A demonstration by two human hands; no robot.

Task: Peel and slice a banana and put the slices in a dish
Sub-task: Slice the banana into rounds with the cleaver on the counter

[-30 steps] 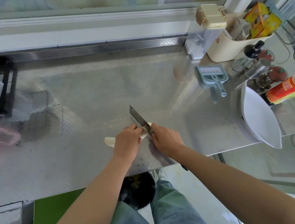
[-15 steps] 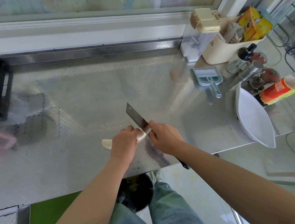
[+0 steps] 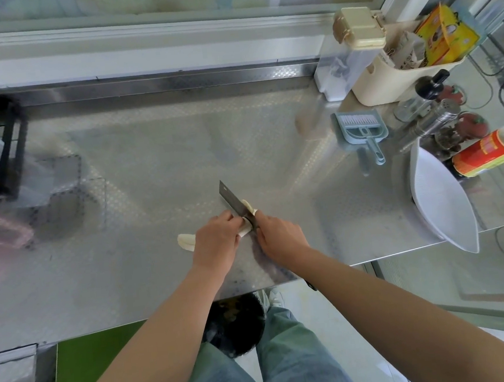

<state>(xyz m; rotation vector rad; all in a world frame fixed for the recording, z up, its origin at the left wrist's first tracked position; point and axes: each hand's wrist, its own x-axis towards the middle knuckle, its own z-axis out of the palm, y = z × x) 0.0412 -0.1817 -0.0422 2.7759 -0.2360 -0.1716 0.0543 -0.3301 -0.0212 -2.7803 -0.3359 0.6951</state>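
1. Worktop [image 3: 158,174]: steel, no cutting board; white dish [image 3: 447,204] at 3 o'clock, looks empty.
2. Left hand [image 3: 215,242] clamps the peeled banana [image 3: 186,241] at centre.
3. Right hand [image 3: 279,237] grips the knife [image 3: 234,200], blade on its right end.
4. Cut slice [image 3: 248,205] beside the blade, possibly more hidden; most slicing and all transfer remain.

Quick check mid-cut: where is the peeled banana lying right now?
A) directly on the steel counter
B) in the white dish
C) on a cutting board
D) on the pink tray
A: the banana lies on the bare steel counter, pinned by the left hand while the right hand works the cleaver; the white dish holds no slices.
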